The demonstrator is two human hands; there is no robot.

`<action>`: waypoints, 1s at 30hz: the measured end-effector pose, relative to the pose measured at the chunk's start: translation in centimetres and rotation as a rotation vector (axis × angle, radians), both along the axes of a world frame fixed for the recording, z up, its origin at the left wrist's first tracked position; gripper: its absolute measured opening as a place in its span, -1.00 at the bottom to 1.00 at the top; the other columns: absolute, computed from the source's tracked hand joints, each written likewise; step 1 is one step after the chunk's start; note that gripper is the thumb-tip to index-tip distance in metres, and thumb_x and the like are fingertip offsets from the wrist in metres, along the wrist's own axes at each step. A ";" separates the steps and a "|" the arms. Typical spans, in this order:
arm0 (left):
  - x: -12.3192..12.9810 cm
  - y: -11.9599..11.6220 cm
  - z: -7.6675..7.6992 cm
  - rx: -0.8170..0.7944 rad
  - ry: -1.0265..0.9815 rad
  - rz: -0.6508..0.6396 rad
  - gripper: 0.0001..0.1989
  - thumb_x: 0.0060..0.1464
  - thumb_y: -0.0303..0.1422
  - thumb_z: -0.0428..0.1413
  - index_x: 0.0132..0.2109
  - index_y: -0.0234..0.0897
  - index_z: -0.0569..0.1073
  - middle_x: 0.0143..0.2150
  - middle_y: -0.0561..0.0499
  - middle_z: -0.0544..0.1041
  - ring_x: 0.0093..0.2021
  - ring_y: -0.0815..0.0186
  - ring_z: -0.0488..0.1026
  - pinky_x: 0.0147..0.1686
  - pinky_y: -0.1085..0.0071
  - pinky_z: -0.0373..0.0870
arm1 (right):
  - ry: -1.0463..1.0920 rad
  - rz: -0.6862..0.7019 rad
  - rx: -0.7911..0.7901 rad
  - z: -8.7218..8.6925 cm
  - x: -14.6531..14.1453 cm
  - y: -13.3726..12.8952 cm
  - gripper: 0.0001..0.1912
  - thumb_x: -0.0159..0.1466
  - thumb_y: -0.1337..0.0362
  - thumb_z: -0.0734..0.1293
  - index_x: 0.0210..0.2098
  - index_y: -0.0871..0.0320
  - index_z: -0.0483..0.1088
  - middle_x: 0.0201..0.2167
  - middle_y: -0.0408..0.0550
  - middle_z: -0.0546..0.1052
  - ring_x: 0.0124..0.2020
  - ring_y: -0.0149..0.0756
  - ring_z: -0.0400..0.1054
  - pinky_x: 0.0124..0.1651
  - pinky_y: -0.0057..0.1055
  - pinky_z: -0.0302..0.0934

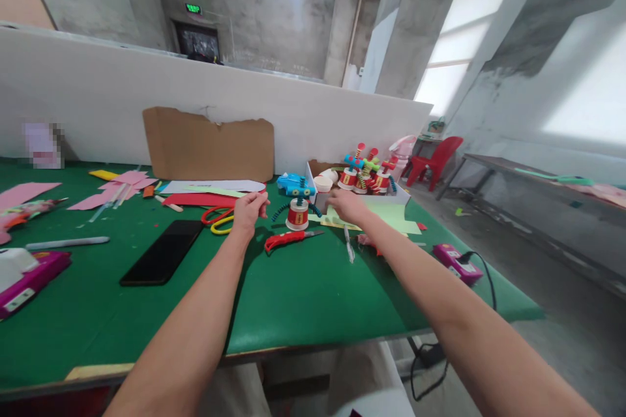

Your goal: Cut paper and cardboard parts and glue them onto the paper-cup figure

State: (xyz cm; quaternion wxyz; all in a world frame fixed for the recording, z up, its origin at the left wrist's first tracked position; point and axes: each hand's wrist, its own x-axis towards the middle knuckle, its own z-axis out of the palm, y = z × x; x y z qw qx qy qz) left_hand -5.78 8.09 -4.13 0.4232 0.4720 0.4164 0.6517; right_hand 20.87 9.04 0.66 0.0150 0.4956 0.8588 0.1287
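My left hand hovers beside the red and yellow scissors, fingers curled into a pinch; whatever it may hold is too small to make out. At the front of a white box, my right hand reaches over pale green paper with its fingers bent together, their tips partly hidden. Between the hands stands a paper-cup figure with a blue head and dark coiled arms. A red-handled cutter lies just in front of it, and a blue glue gun sits behind.
Several cup figures fill the box. A black phone and pink paper pieces lie left. A pen rests near my right forearm. Purple power strips flank the green table. Cardboard leans on the white partition.
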 end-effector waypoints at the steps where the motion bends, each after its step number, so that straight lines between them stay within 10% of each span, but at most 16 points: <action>1: 0.0 0.0 0.0 -0.004 -0.001 -0.001 -0.75 -0.16 -0.23 0.14 -0.60 -0.31 0.37 -0.79 0.18 0.21 -0.76 0.51 0.13 -0.71 0.55 0.20 | -0.062 0.006 -0.044 -0.1 -0.5 0.0 -0.63 0.21 0.46 0.16 -0.09 0.05 0.45 -0.11 0.03 0.45 -0.11 -0.16 0.32 -0.18 -0.36 0.13; 10: 0.3 -0.1 0.4 -0.006 -0.007 -0.013 -0.76 -0.15 -0.25 0.13 -0.61 -0.30 0.36 -0.78 0.18 0.22 -0.76 0.51 0.14 -0.71 0.55 0.19 | -0.209 -0.124 -0.266 -0.4 -1.5 0.5 -0.48 0.06 0.30 0.33 0.04 -0.05 0.39 -0.14 -0.02 0.54 -0.20 -0.12 0.39 -0.31 -0.39 0.15; 30: 0.4 -0.3 0.7 0.017 0.029 -0.033 -0.75 -0.13 -0.23 0.11 -0.60 -0.29 0.34 -0.78 0.18 0.21 -0.76 0.50 0.14 -0.68 0.53 0.18 | -0.089 -0.139 -0.246 -1.5 -0.7 0.5 -0.52 0.03 0.26 0.37 -0.02 0.06 0.42 -0.23 -0.01 0.55 -0.25 -0.13 0.38 -0.33 -0.40 0.16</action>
